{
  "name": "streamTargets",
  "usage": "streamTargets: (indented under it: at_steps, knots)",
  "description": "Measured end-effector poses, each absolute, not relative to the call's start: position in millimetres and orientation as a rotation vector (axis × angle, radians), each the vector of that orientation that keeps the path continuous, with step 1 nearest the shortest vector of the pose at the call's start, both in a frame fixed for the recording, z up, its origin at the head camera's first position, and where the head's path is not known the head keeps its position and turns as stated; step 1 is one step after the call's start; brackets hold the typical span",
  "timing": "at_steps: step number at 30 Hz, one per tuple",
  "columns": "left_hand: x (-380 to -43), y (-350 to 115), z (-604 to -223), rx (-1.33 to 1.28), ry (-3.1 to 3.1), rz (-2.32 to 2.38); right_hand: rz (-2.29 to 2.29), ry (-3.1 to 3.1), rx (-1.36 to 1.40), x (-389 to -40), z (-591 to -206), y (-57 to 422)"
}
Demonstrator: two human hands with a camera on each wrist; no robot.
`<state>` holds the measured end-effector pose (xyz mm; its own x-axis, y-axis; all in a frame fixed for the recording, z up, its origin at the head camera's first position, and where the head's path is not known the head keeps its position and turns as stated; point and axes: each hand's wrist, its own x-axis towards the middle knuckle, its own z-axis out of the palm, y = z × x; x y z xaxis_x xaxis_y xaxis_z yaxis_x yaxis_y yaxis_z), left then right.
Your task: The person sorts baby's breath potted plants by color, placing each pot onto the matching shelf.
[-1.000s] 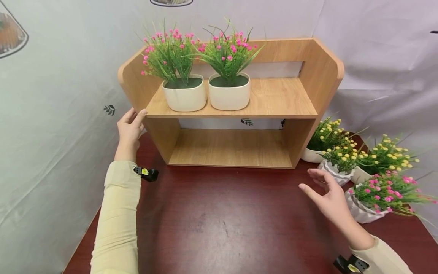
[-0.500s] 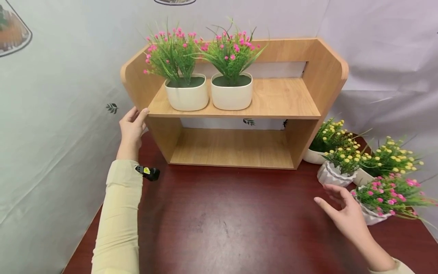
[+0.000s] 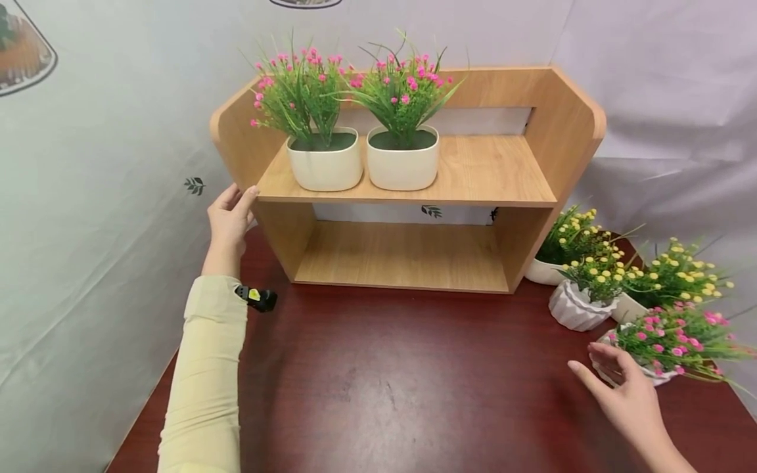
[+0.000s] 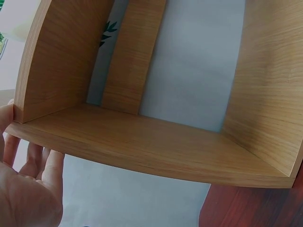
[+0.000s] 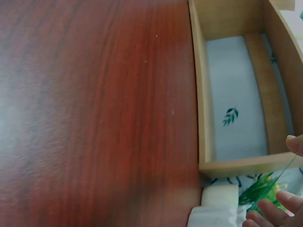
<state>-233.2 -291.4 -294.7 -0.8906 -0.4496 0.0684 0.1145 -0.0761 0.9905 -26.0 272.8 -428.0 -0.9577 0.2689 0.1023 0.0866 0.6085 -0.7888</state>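
Note:
My left hand (image 3: 227, 220) holds the left side panel of a two-tier wooden shelf (image 3: 402, 256), its thumb at the front edge where the upper board meets the panel. In the left wrist view the fingers (image 4: 52, 172) curl against the panel's outer face. Over the table at the right, my right hand (image 3: 629, 391) has its thumb and fingers spread, holding nothing. Its fingertips overlap the ribbed white pot of a pink-flowered plant (image 3: 668, 338). Two pink-flowered plants in smooth white pots, a left one (image 3: 325, 167) and a right one (image 3: 403, 164), stand on the upper board.
Right of the shelf stand three yellow-flowered plants: one in a ribbed pot (image 3: 578, 307), one behind it (image 3: 547, 269) and one at the right (image 3: 629, 307). The dark red table (image 3: 402, 381) extends in front. A pale cloth backdrop (image 3: 118, 164) hangs close at the left and behind.
My right hand has moved right and toward me, from beside the ribbed yellow-flowered pot to the pink-flowered plant. My left hand stays on the shelf. The view has shifted slightly.

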Motion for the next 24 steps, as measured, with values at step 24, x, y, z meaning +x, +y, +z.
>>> streamTargets:
  at_steps: [24]
  knots:
    - [-232.6,-290.3,-293.9,0.382,-1.795,-2.060,1.102,-2.436,-1.075,-9.4,-457.1,320.1]
